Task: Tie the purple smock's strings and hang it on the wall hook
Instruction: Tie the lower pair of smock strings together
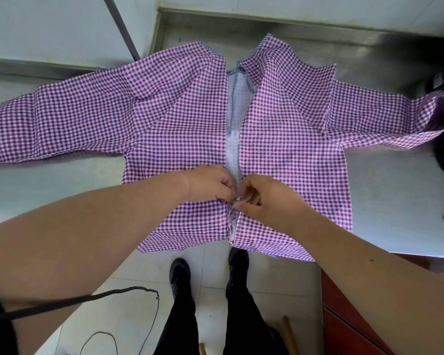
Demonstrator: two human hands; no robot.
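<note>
A purple checked cloth smock lies spread on a grey metal table, both hands meeting at its lower centre opening.

Steel table, black cable

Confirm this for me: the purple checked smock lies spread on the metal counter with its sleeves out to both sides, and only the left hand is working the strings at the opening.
Not quite. In the head view both hands work the strings: the left hand and the right hand pinch them together at the opening of the purple checked smock. The rest holds: it lies spread on the metal counter, sleeves out to both sides.
</note>
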